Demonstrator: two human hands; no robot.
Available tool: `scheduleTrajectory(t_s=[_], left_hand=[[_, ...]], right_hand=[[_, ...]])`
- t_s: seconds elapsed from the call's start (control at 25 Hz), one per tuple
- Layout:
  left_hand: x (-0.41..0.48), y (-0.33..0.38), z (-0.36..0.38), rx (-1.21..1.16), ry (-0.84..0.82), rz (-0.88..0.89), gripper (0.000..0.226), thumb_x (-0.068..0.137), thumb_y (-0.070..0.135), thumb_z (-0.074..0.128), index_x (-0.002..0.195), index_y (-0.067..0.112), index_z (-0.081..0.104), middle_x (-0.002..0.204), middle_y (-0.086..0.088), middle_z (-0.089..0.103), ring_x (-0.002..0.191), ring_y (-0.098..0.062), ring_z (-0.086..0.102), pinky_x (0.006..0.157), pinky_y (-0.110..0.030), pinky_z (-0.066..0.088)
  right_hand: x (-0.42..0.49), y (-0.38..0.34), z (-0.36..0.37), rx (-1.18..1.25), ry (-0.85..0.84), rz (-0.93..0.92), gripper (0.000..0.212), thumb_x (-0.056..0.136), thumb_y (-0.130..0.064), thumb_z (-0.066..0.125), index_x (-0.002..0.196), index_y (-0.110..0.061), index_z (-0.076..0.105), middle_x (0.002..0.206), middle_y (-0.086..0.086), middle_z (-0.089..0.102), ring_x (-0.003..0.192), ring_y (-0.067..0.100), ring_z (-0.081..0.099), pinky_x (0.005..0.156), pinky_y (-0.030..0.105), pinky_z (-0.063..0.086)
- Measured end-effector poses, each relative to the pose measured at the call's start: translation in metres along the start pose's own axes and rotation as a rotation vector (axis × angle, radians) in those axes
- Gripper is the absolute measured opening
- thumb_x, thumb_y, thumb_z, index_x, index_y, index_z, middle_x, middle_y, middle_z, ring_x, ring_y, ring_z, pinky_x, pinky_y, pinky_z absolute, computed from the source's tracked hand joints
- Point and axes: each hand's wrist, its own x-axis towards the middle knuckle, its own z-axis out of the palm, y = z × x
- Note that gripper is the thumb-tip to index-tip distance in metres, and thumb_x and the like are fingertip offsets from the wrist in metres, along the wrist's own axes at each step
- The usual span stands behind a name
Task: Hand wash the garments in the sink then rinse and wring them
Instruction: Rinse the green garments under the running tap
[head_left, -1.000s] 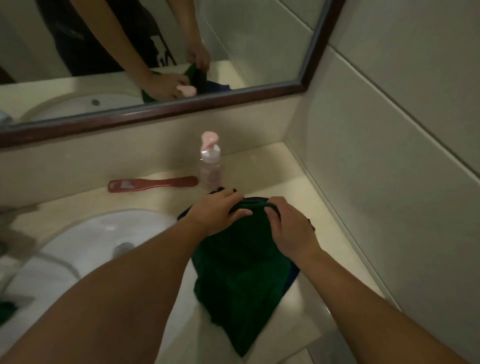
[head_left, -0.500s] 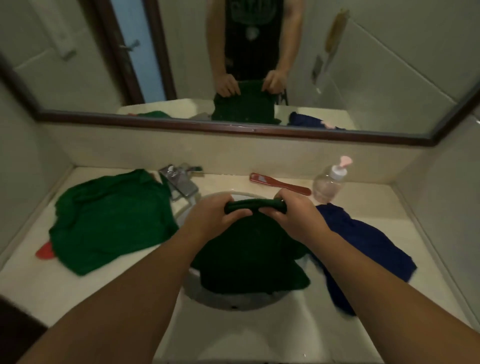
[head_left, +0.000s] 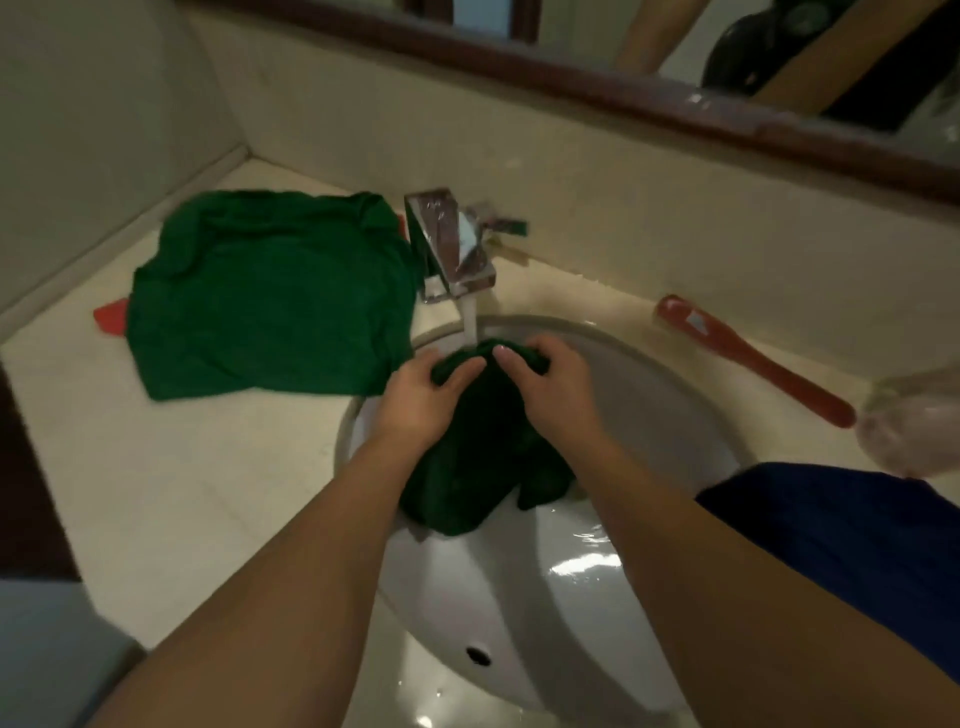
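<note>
Left hand (head_left: 422, 401) grips garment (head_left: 467, 470); right hand (head_left: 551, 388) too (sink (head_left: 524, 613))

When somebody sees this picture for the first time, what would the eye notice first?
The left hand and the right hand grip a bunched dark green garment in the sink, under the running faucet. A second green garment lies spread on the counter left of the faucet; a blue garment lies at the right.
</note>
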Motion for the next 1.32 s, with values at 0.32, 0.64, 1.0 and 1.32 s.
scheduleTrajectory(t_s=[0.32, 0.64, 1.0, 1.32], left_hand=[[0.029, -0.031, 0.019, 0.121, 0.188, 0.188, 0.016, 0.096, 0.029, 0.068, 0.092, 0.018, 0.057, 0.079, 0.008, 0.058, 0.076, -0.013, 0.054, 0.064, -0.023, 0.032], [0.027, -0.015, 0.013, 0.128, 0.159, 0.152, 0.030, 0.097, 0.041, 0.059, 0.083, 0.014, 0.061, 0.080, -0.005, 0.064, 0.079, -0.026, 0.062, 0.064, -0.032, 0.040], [0.007, -0.012, 0.011, 0.111, 0.236, 0.319, 0.030, 0.099, 0.038, 0.062, 0.098, 0.010, 0.074, 0.092, -0.009, 0.071, 0.093, -0.028, 0.066, 0.074, -0.028, 0.042], [0.010, 0.003, 0.011, -0.103, 0.251, 0.309, 0.040, 0.103, 0.038, 0.056, 0.071, 0.015, 0.068, 0.063, 0.003, 0.062, 0.061, -0.012, 0.058, 0.055, -0.024, 0.040]], right_hand=[[0.013, 0.059, 0.066, 0.187, 0.090, -0.063, 0.017, 0.103, -0.035, 0.061, 0.110, -0.020, 0.056, 0.096, -0.006, 0.063, 0.086, 0.006, 0.060, 0.070, 0.021, 0.048], [0.008, 0.050, 0.054, 0.051, 0.037, -0.160, 0.037, 0.104, -0.048, 0.054, 0.089, -0.016, 0.063, 0.079, 0.002, 0.066, 0.075, 0.019, 0.062, 0.060, 0.032, 0.045], [-0.003, 0.025, 0.043, -0.027, 0.012, -0.222, 0.037, 0.103, -0.043, 0.058, 0.131, -0.020, 0.058, 0.116, 0.007, 0.069, 0.097, 0.021, 0.066, 0.082, 0.039, 0.056], [0.000, 0.024, 0.032, 0.081, 0.029, -0.235, 0.034, 0.100, -0.046, 0.062, 0.124, -0.022, 0.065, 0.110, 0.000, 0.068, 0.095, 0.016, 0.063, 0.069, 0.029, 0.047]])
